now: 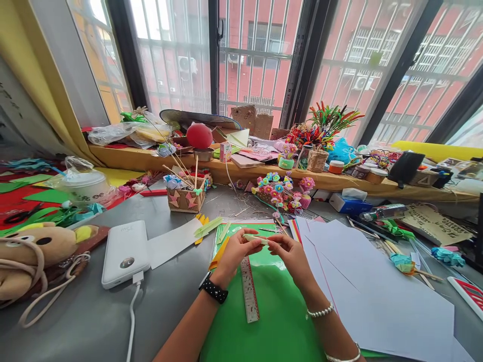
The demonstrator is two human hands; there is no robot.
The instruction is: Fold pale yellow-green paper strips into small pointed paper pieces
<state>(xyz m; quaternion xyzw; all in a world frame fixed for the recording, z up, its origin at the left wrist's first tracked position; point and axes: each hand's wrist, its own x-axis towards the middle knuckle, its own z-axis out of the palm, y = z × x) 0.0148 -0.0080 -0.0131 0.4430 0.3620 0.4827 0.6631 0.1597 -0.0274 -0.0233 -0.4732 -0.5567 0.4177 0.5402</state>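
Observation:
My left hand (237,250) and my right hand (289,254) meet above a green paper sheet (271,311) and pinch a small folded strip of pale green paper (255,239) between their fingertips. Both hands are closed on the strip, one at each end. A metal ruler (249,289) lies on the green sheet just under my left hand. My left wrist wears a black watch, my right wrist a bead bracelet.
White paper sheets (370,296) spread to the right. A white power bank (126,252) with its cable lies at the left, beside a plush monkey (33,256). A small cardboard basket with sticks (185,197), paper flowers (281,190) and craft clutter fill the window ledge.

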